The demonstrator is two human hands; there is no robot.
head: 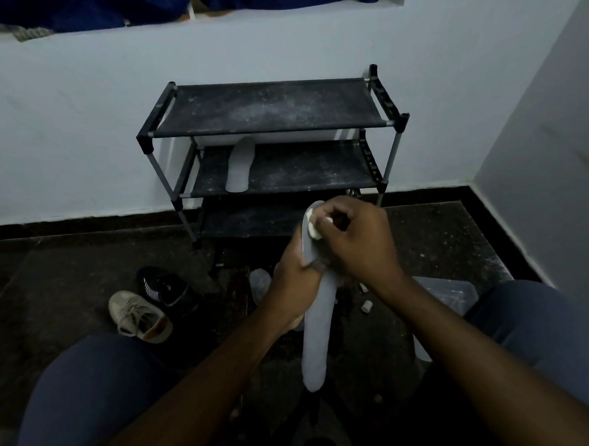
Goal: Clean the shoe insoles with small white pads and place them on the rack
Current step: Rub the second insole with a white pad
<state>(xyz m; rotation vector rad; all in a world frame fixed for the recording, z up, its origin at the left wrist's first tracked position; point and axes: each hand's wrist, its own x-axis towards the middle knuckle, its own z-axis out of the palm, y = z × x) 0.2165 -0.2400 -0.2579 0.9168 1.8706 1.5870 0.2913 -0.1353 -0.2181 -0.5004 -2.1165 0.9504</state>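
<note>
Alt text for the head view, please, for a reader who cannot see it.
The left hand grips a grey insole around its middle while the right hand presses a small white pad against its top end. Behind, a black rack holds a second insole on its middle shelf.

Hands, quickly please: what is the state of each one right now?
Left hand: closed around the grey insole, near its middle.
Right hand: closed, pinching a small white pad against the insole's top end.
</note>
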